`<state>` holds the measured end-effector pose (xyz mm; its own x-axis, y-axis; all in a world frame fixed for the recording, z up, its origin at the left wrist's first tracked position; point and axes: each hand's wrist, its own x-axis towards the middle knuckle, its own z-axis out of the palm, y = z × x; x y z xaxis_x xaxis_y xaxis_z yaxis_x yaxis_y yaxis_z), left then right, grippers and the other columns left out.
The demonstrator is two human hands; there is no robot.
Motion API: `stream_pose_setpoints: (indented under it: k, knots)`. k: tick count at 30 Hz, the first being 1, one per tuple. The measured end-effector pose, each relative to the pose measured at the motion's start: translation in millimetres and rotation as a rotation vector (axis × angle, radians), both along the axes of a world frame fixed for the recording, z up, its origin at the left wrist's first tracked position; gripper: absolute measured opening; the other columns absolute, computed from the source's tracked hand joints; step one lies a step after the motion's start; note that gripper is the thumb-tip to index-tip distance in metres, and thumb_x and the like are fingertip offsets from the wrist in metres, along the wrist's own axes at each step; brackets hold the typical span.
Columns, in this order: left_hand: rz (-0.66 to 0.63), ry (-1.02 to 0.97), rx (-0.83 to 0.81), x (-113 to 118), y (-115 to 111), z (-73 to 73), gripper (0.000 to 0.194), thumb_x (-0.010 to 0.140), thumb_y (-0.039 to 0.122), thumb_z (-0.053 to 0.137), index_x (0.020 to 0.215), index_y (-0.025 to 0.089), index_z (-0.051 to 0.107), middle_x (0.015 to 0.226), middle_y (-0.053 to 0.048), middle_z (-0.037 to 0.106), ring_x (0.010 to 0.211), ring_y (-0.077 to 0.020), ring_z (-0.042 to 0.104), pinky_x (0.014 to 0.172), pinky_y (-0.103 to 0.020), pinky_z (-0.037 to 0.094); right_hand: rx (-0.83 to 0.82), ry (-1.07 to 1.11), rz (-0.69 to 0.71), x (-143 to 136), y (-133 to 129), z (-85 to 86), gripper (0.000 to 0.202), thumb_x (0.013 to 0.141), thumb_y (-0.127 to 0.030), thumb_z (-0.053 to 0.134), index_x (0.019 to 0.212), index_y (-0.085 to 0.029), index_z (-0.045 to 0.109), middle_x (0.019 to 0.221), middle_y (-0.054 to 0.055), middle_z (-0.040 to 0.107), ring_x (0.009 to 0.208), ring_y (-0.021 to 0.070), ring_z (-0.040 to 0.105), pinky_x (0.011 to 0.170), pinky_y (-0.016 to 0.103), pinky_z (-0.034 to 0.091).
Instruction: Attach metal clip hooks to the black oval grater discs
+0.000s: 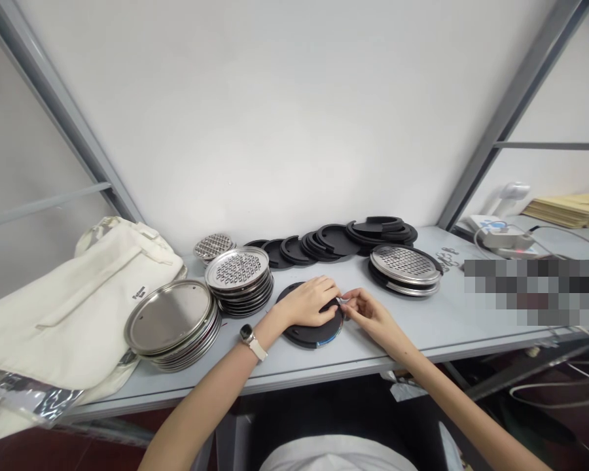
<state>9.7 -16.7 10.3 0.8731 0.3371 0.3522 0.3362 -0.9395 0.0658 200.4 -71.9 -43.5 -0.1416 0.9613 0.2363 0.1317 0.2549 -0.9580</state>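
Note:
A black round disc (299,335) lies on the grey table in front of me, with a blue and light-coloured strip showing along its near right edge. My left hand (314,302) rests over the disc and holds it, its fingers bent toward the right rim. At that rim my right hand (368,313) is closed in a pinch, thumb and forefinger together. A small shiny metal piece (342,301) shows at its fingertips, partly hidden; its kind is too small to make out. The fingertips of both hands almost meet there.
Left stand stacks of metal plates (169,317) and grater discs (238,268), beside a cream bag (78,307). Black rings (341,241) line the wall. A perforated metal disc (406,263) tops a pile at right, near small metal parts (446,256). Cables (559,230) lie farther right.

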Motion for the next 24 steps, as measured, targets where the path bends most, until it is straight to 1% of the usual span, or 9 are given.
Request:
stream_pose_setpoints:
  k: [4,9,12,16,24]
  knots:
    - [0.017,0.006,0.015,-0.1,-0.4,0.2,0.016,0.088,0.024,0.049,0.101,0.015,0.052,0.099,-0.01,0.052,0.097,-0.0235,0.049,0.088,-0.035,0.042,-0.007,-0.001,-0.003,-0.9,-0.6,1.8,0.034,0.083,-0.051,0.06,0.096,-0.021,0.05,0.07,-0.002,0.055,0.069,0.0148,0.056,0.068,0.029,0.046]
    - [0.011,0.001,-0.032,0.3,0.3,-1.1,0.013,0.089,0.023,0.049,0.099,0.015,0.051,0.095,-0.009,0.054,0.094,-0.0224,0.052,0.087,-0.034,0.042,0.01,-0.026,0.001,0.0,1.0,-2.5,0.033,0.085,-0.049,0.059,0.099,-0.02,0.05,0.072,-0.001,0.054,0.07,0.0146,0.055,0.068,0.029,0.046]
    - [0.008,-0.012,-0.077,0.2,0.3,-1.8,0.014,0.09,0.022,0.047,0.101,0.015,0.051,0.095,-0.008,0.056,0.092,-0.021,0.054,0.083,-0.032,0.044,0.008,-0.042,-0.008,0.4,1.2,-4.7,0.033,0.086,-0.048,0.058,0.101,-0.019,0.051,0.07,-0.002,0.053,0.068,0.0141,0.053,0.066,0.028,0.045]
    - [0.035,-0.011,-0.098,-0.3,-0.6,-1.2,0.014,0.09,0.024,0.049,0.101,0.016,0.051,0.096,-0.007,0.057,0.088,-0.0201,0.056,0.079,-0.031,0.044,0.008,-0.055,-0.015,0.3,1.5,-5.7,0.033,0.087,-0.047,0.056,0.103,-0.018,0.053,0.066,-0.003,0.048,0.064,0.0129,0.048,0.063,0.027,0.042]
    - [0.078,-0.008,-0.095,-1.1,-0.5,0.4,0.014,0.089,0.029,0.052,0.096,0.016,0.051,0.091,-0.005,0.056,0.082,-0.0188,0.056,0.071,-0.029,0.043,0.003,-0.073,0.004,0.2,0.2,-3.0,0.034,0.087,-0.044,0.056,0.107,-0.017,0.052,0.067,-0.003,0.05,0.065,0.0132,0.048,0.064,0.027,0.041]
